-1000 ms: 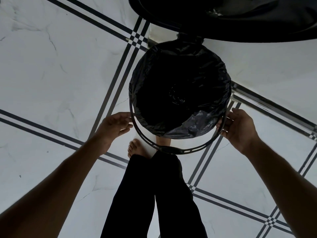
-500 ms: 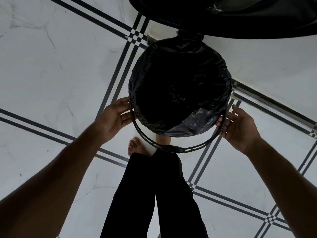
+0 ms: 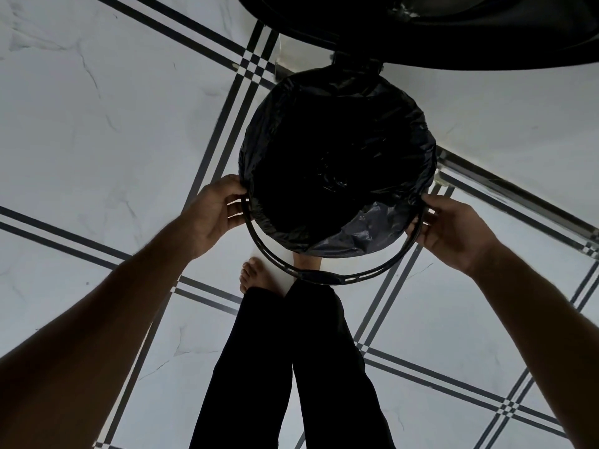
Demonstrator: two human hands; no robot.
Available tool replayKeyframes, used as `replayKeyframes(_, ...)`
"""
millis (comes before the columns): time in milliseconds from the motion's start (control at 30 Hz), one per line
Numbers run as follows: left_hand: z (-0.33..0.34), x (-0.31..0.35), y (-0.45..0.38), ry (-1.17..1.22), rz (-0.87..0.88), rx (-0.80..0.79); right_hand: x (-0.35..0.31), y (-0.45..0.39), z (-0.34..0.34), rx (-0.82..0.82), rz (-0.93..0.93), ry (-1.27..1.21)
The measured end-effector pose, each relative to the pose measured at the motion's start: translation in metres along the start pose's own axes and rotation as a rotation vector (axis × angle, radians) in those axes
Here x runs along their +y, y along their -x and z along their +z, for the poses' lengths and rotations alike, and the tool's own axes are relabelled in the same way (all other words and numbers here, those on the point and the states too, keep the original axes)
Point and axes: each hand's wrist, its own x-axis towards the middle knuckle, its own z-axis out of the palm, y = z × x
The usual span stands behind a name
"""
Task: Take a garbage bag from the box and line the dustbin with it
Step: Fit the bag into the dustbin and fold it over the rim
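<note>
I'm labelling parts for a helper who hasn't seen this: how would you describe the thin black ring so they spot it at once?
Find the round dustbin lined with the black garbage bag. The ring curves below its near edge, held by the left hand and right hand. Unlike the crinkled bag, it is a rigid, slotted hoop.

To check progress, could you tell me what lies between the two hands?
In the head view, the bag-lined dustbin mouth and the ring's front arc lie between the left hand and right hand.

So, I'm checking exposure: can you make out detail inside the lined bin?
Head view: the garbage bag interior is crushed to black, with sheen only on the near fold; the pale floor is bright; both forearms are in shadow, and wide-angle distortion bends the tile lines.
</note>
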Motion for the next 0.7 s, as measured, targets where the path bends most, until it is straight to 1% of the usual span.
replayKeyframes(133,-0.004,-0.004,0.0,0.014,0.015,0.021,0.002,0.0,-0.001,-0.004,-0.01,0.013)
replayKeyframes(233,-0.007,-0.005,0.002,0.028,0.035,0.022,0.004,-0.002,-0.001,0.005,-0.079,0.083)
replayKeyframes(367,-0.005,-0.003,0.004,-0.047,0.049,0.032,0.005,-0.001,-0.005,-0.042,-0.176,0.151)
replayKeyframes(433,-0.002,0.0,0.004,-0.104,0.057,0.04,0.004,0.0,-0.008,-0.059,-0.176,0.134)
replayKeyframes(567,0.005,0.003,0.002,-0.345,0.112,0.086,0.002,-0.001,-0.012,-0.028,-0.143,0.13)
replayKeyframes(633,0.005,0.003,0.002,-0.357,0.118,0.105,0.005,-0.001,-0.009,0.016,-0.116,0.073)
replayKeyframes(700,0.002,0.004,0.004,-0.321,0.104,0.094,0.009,0.001,-0.004,0.055,-0.081,-0.053)
